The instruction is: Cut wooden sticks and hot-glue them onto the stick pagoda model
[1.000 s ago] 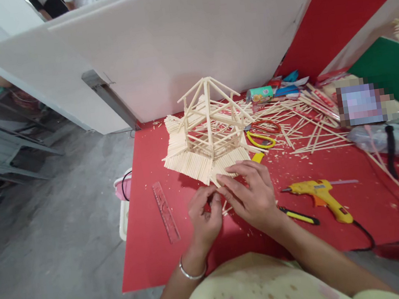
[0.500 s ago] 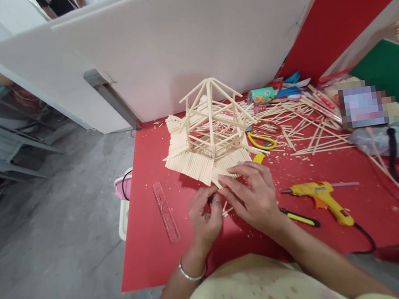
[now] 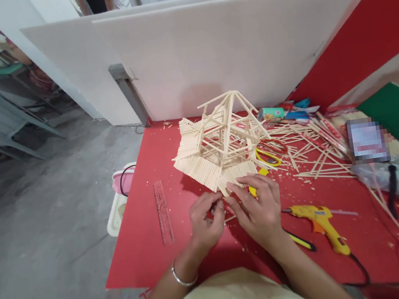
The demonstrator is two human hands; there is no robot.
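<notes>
A pavilion-like model of pale wooden sticks (image 3: pixel 198 168) leans over the table, with an open frame on top and flat stick panels round its base. My right hand (image 3: pixel 261 205) grips the near edge of a front panel, index finger on top and thumb below. Close beside it, my left hand (image 3: pixel 208 219) has thumb and forefinger pinched together just under the model's front corner. Whatever lies between those left fingertips is hidden. Right of my right hand lies a yellow glue gun (image 3: pixel 320 219), with a yellow and black utility knife (image 3: pixel 301 240) nearer my forearm.
Loose sticks (image 3: pixel 318 147) are scattered at the right, near pliers with red and yellow handles (image 3: pixel 269 156) and a green can (image 3: pixel 271 113). A clear ruler (image 3: pixel 162 211) lies left on the red tabletop (image 3: pixel 137 237). A white board (image 3: pixel 208 54) stands behind.
The stick model has tipped, its top leaning rightward, while both hands stay at its front edge. My view has also shifted, showing more beyond the white board.
</notes>
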